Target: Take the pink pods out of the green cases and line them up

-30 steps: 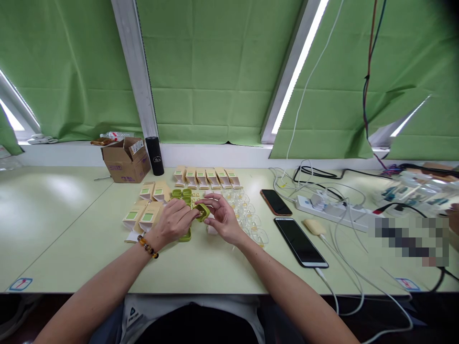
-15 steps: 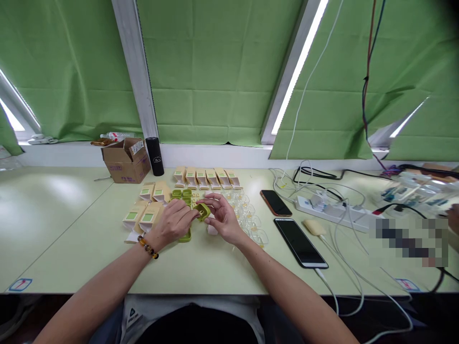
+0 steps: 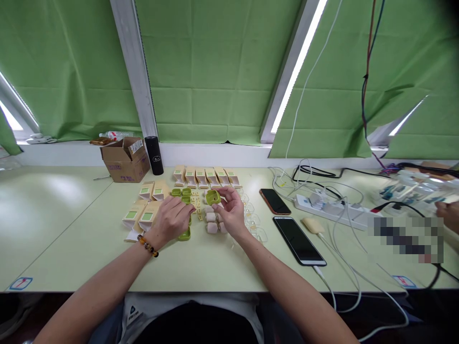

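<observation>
A small green square case point(image 3: 213, 197) sits between the thumb and fingers of my right hand point(image 3: 231, 212), held with its hollow side showing. My left hand point(image 3: 174, 217) is curled with its fingertips together, beside the small yellow pieces point(image 3: 200, 216); whether it pinches one is hidden. Below it and partly covered by it stand more green cases point(image 3: 184, 235). Pale pinkish rounded blocks point(image 3: 212, 228) lie in rows under my right hand, and clear plastic covers point(image 3: 261, 234) are lined up to its right.
Cream cartons with green labels point(image 3: 132, 214) stand left and along the back. A cardboard box point(image 3: 127, 165) and black bottle point(image 3: 154, 155) are behind them. To the right lie two phones point(image 3: 299, 241), a power strip point(image 3: 340, 212) and cables. Another person's hand point(image 3: 448, 215) shows at far right.
My right hand has moved up and right with the green case, away from my left hand. My left hand has let go of the case and drawn slightly left, uncovering yellow pieces and pinkish blocks.
</observation>
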Available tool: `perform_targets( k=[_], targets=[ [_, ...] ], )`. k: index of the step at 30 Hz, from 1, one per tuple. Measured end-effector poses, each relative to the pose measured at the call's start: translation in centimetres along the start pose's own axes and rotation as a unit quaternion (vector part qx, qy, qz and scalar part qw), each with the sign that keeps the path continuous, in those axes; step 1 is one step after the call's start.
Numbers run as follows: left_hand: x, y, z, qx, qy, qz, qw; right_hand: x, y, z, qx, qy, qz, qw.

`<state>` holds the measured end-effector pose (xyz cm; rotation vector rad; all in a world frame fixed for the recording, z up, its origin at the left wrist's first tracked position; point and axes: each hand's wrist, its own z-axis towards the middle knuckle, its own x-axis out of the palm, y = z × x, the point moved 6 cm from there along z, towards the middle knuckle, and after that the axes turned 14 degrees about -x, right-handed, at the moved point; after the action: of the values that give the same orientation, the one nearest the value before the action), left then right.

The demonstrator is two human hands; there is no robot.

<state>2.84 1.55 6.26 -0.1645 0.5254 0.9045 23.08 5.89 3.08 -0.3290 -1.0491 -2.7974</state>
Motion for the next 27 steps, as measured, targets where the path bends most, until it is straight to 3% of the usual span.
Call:
perform_targets(
  k=[4,8,11,18,27],
  targets=[
    [2.4,-0.2,-0.1,-0.063,0.129,0.012,0.99,-0.9,0.4,0.5,-0.022,-0.051,-0.012,0.998],
    [5.0,-0.9,-0.8,-0.11,0.263,0.045,0.957,-1.2,0.7,0.7,-0.037,-0.071,-0.011,0.997],
    [5.8,-1.4,-0.8,-0.123,0.322,0.064,0.936,-1.3,0.9,0.7,-0.038,-0.079,-0.011,0.996],
    [6.2,-1.4,-0.3,-0.139,0.374,0.11,0.91,-1.2,1.1,0.7,-0.037,-0.084,-0.009,0.996],
    [7.2,-1.3,-0.4,-0.126,0.374,0.112,0.912,-1.0,0.8,0.6,-0.026,-0.07,-0.013,0.997]
  ],
)
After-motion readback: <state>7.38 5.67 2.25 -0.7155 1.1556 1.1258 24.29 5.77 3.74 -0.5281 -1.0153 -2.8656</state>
